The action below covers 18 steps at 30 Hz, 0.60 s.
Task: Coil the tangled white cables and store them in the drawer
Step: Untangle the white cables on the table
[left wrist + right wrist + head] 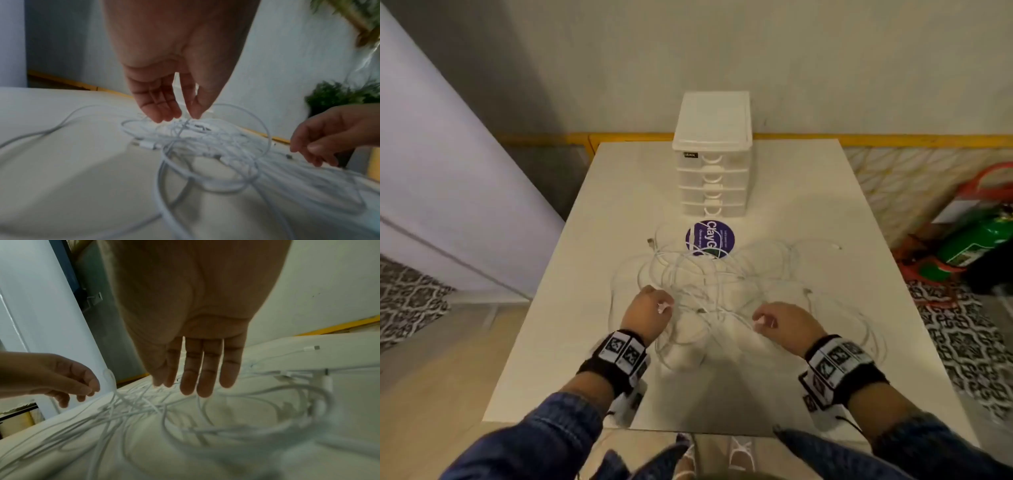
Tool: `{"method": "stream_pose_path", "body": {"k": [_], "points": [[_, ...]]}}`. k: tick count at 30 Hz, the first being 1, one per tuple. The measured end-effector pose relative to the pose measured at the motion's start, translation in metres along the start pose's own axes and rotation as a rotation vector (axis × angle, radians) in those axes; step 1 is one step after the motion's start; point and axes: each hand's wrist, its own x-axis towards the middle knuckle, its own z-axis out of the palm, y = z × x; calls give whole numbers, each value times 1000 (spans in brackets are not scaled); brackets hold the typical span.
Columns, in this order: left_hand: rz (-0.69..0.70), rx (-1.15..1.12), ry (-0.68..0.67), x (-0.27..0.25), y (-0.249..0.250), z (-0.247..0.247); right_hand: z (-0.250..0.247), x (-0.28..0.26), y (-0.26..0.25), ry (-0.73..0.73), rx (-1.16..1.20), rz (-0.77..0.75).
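A tangle of white cables point(709, 274) spreads in loose loops over the middle of the white table point(808, 205). Behind it stands a white plastic drawer unit point(710, 178) with all its drawers closed. My left hand point(662, 306) is at the left side of the tangle. In the left wrist view its thumb and fingertips point(160, 116) come together on a strand of the cables point(216, 146) that rises to them. My right hand point(760, 322) hovers over the right side. In the right wrist view its fingers point(205, 378) hang straight, just above the cables point(144, 404), holding nothing.
A round purple sticker point(710, 238) lies on the table between the drawer unit and the tangle. One plug end point(312, 348) trails toward the table's right side. On the floor to the right lies a green cylinder point(976, 243) with red parts.
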Motion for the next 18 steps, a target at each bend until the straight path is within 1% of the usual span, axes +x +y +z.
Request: {"method": "stream_pose_path", "body": {"k": [2, 3, 4, 6, 8, 10, 11, 12, 13, 14, 15, 16, 17, 18], "points": [[-43, 83, -70, -2, -2, 3, 8, 0, 1, -87, -37, 22], [-43, 123, -109, -6, -2, 4, 13, -1, 4, -107, -67, 25], [-22, 130, -118, -10, 1, 4, 16, -4, 4, -101, -75, 28], [45, 101, -94, -12, 7, 8, 23, -6, 9, -84, -90, 14], [59, 97, -66, -7, 15, 9, 22, -6, 10, -69, -72, -18], [91, 160, -138, 0, 20, 12, 15, -5, 13, 13, -16, 6], [114, 204, -169, 3, 22, 14, 11, -4, 16, 97, -1, 33], [126, 237, -171, 4, 23, 17, 6, -3, 20, 199, 4, 74], [143, 257, -144, 5, 24, 19, 0, -2, 27, 298, 16, 123], [153, 264, -105, 4, 25, 21, -6, -2, 33, 360, 29, 179], [156, 257, -59, 2, 26, 23, -10, -1, 40, 385, 37, 229], [122, 237, -33, 1, 29, 24, -13, -1, 46, 372, 31, 279], [70, 233, -31, 0, 30, 27, -15, 0, 52, 343, 23, 326], [-6, 246, -72, -2, 32, 30, -16, 0, 55, 310, 23, 368]]}}
